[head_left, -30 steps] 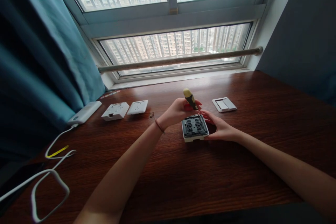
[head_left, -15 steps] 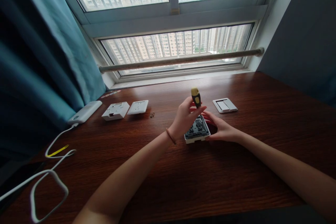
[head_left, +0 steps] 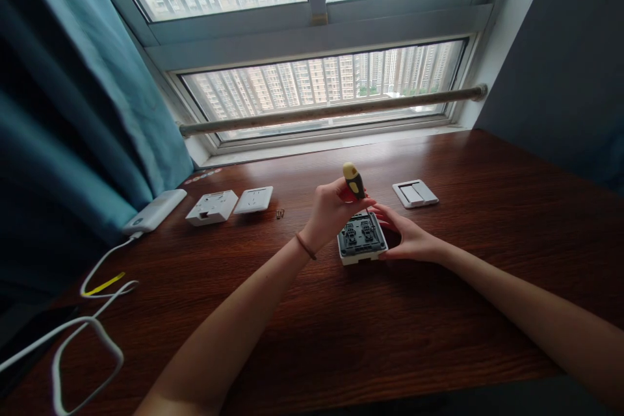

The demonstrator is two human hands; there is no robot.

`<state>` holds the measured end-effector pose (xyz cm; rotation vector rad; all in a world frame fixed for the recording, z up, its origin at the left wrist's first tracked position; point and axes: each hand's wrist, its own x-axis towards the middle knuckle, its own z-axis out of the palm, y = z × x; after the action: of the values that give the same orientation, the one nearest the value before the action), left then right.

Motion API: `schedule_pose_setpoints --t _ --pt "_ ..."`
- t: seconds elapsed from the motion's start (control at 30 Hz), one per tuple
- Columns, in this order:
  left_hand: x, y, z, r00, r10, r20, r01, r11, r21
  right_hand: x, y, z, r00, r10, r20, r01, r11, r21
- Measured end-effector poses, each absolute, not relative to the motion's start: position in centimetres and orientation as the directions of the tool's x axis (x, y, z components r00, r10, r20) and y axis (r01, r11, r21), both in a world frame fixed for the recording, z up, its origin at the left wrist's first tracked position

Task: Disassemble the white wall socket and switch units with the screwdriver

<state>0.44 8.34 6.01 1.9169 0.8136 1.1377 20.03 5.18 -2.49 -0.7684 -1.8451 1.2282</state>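
Gripping a yellow-and-black screwdriver [head_left: 353,181] in the left hand [head_left: 335,209], handle up and leaning left, shaft down over the right part of an open switch box [head_left: 361,240] on the table [head_left: 312,318], right of the middle. Clasping the box's right side with the right hand [head_left: 409,239]. Showing small screws [head_left: 278,214] to the left, a white switch plate [head_left: 416,194] far right.

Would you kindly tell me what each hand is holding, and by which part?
Left hand: the screwdriver, by its lower handle. Right hand: the dark-topped box, by its right side.
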Motion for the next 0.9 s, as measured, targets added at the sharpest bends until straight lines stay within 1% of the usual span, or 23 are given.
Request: schedule_pose_setpoints --t 0.13,0.23,0.33,0.5,0.6,0.67,0.77,0.9 --pt "0.4 7.8 6.9 0.559 0.734 0.387 0.038 -0.488 0.872 19.9 5.1 -2.2 -0.539 0.791 0.289 0.012 0.35 -0.937" --pt "0.6 7.4 7.2 0.598 0.699 0.392 0.037 -0.513 0.858 19.8 5.1 -2.1 -0.546 0.786 0.291 0.006 0.35 -0.937" --pt "1.0 7.3 6.9 0.565 0.717 0.408 0.03 -0.512 0.858 19.8 5.2 -2.2 -0.543 0.789 0.288 0.031 0.361 -0.932" --pt "1.6 7.3 6.1 0.355 0.811 0.465 0.122 -0.534 0.837 20.0 5.3 -2.6 -0.535 0.8 0.27 0.061 0.356 -0.933" --pt "1.7 7.3 5.7 0.292 0.826 0.482 0.167 -0.541 0.824 19.9 5.3 -2.4 -0.533 0.8 0.275 0.064 0.362 -0.93" --pt "1.6 7.3 5.6 0.28 0.826 0.49 0.189 -0.547 0.815 19.9 5.2 -2.2 -0.533 0.798 0.279 0.06 0.365 -0.929" --pt "1.3 7.4 5.7 0.324 0.82 0.472 0.193 -0.546 0.815 19.9 5.1 -2.2 -0.536 0.793 0.289 0.05 0.372 -0.927" --pt "0.8 7.8 6.0 0.354 0.81 0.468 0.223 -0.559 0.799 20.0 5.2 -2.6 -0.516 0.813 0.269 0.078 0.357 -0.931"
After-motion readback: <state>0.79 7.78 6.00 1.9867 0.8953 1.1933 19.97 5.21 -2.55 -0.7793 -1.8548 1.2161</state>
